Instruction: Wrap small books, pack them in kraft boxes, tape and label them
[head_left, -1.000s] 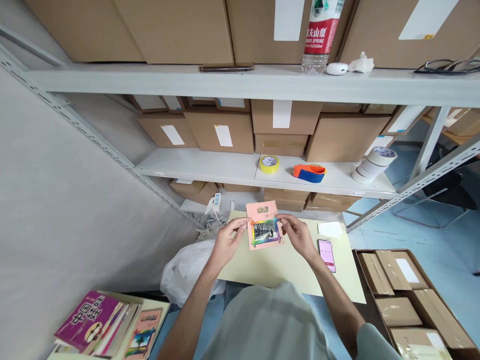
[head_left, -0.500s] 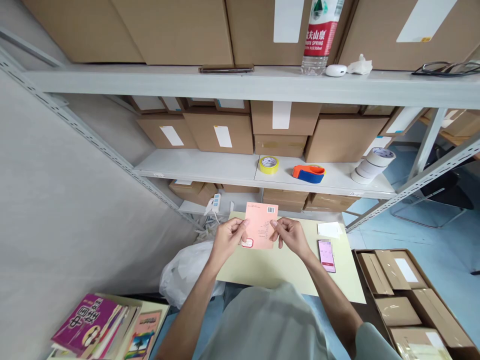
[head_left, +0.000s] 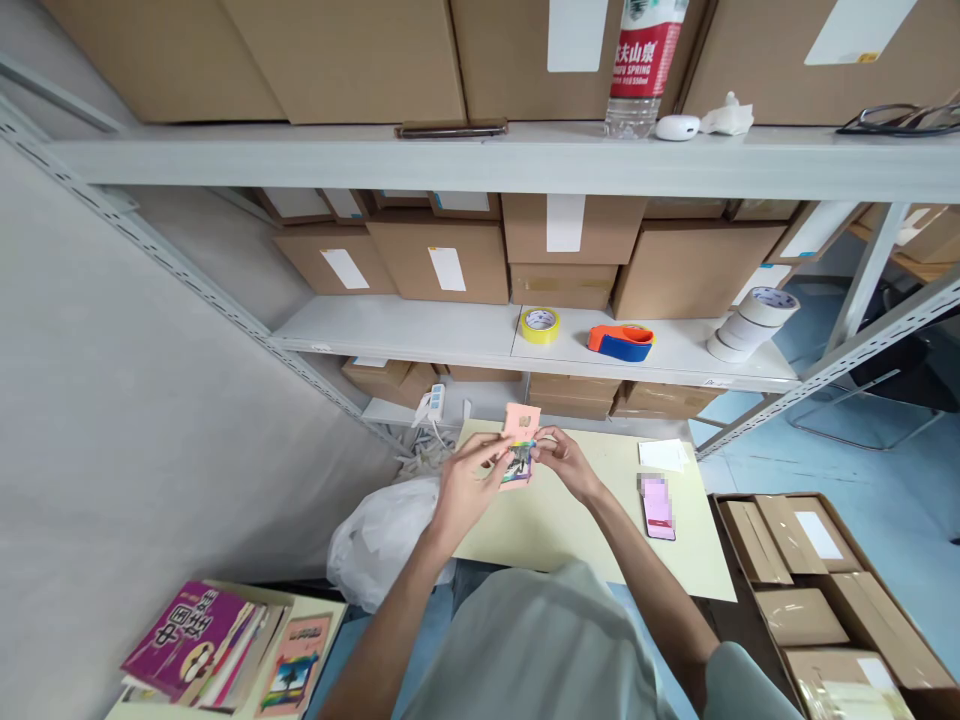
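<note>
A small pink booklet point(head_left: 523, 418) with a colourful picture on the side facing me is held above the pale yellow tabletop point(head_left: 540, 535). My left hand point(head_left: 471, 482) pinches its left edge, the fingers covering part of it. On the opposite edge, my right hand point(head_left: 568, 464) has its thumb and fingertips closed on the booklet. It looks narrow from here, tilted or turned. To the right of my hands, a phone point(head_left: 657, 508) with a pink screen lies on the tabletop, below some white paper point(head_left: 662, 455).
Shelves ahead hold cardboard boxes point(head_left: 438, 262), yellow tape point(head_left: 540, 324), an orange-and-blue tape dispenser point(head_left: 622, 342) and stacked white rolls point(head_left: 752, 325). A water bottle point(head_left: 645, 68) stands above. Books point(head_left: 191, 640) lie lower left beside a white plastic bag point(head_left: 382, 545); a box of cartons point(head_left: 799, 620) is at right.
The booklet has turned from its barcode side to its picture side and appears narrower. My left hand has shifted rightward, bringing both hands closer together; both still grip it.
</note>
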